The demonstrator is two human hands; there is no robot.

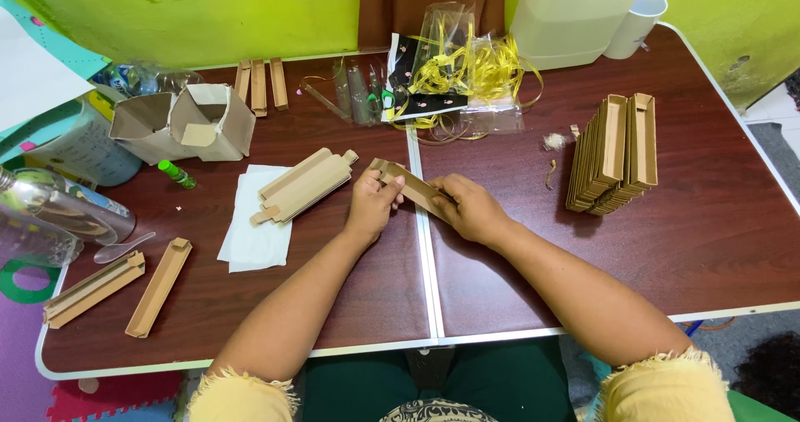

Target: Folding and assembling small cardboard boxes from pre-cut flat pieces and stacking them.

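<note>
Brown folding table [517, 280] against a green wall, strewn with cardboard strips and ribbon.

Both hands are clamped on one narrow brown strip [398, 174] held at the table's centre seam: the left hand [372, 204] pinches its upper end, the right hand [472, 209] covers the lower end. Flat strips [304, 185] lie on white paper [246, 243] just left; a leaning stack [614, 153] stands well right. A hard squeeze could likely crease the strip or fold it crooked, and a bumped stack might topple. The strip's lower end is hidden under the fingers, so its fold there cannot be made out.
</note>
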